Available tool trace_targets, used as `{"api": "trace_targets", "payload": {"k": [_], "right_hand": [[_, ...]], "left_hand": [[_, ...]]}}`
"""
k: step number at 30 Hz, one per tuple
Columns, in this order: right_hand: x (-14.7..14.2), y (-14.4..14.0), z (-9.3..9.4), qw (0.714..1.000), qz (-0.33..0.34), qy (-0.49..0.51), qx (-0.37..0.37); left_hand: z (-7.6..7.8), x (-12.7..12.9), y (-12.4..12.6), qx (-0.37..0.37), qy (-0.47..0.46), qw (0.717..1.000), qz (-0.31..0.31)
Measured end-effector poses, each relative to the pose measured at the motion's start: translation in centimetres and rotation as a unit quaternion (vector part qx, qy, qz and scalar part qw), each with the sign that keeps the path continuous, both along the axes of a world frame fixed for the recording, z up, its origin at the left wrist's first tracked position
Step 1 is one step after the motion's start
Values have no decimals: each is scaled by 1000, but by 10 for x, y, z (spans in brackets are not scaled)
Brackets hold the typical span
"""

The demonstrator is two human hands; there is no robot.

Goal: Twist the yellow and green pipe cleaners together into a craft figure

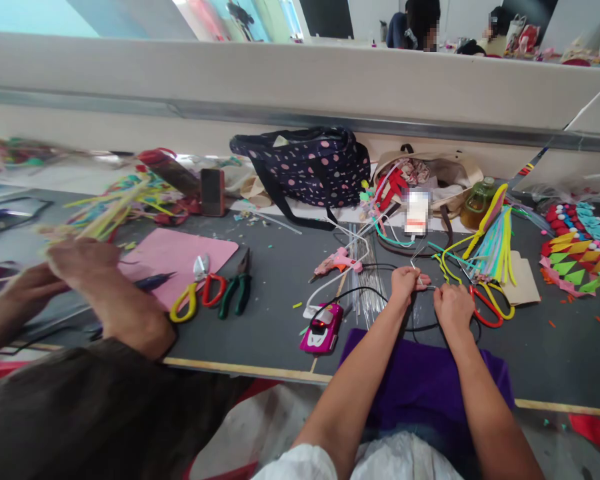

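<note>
My left hand (405,285) is closed in a pinch on a thin pale wire-like strand (427,288), which runs toward my right hand (453,308). The right hand is curled round the strand's other end, knuckles up, and hides the fingertips. Both hands are above a purple cloth (430,370) at the table's front edge. Just right of my right hand lie scissors with red and yellow handles (487,308). Behind them stands a bundle of yellow and teal pipe cleaners (495,250). Clear sticks (363,267) lie left of my left hand.
A pink glue gun (336,264) with a black cord lies left, near a magenta device (323,330). Pliers (237,287), more scissors (200,290) and a pink sheet (180,257) lie farther left, beside a co-worker's hands (80,267). A dark patterned bag (310,167) stands behind.
</note>
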State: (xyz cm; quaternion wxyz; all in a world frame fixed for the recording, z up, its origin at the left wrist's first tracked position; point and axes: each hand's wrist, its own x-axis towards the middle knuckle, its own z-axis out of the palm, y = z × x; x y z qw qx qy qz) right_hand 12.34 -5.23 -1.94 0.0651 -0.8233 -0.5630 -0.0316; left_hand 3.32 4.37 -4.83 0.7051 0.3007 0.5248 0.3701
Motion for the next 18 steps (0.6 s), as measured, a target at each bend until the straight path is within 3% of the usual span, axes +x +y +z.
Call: {"api": "trace_targets", "payload": {"k": [9,18], "right_hand": [[-8,6,14,998,-35,14,-41],[-13,1,7,998,-63,9,-22]], "left_hand": [[4,-1,-4,5,-8,1000,5],[6,-2,-7,4,-11,1000,11]]}}
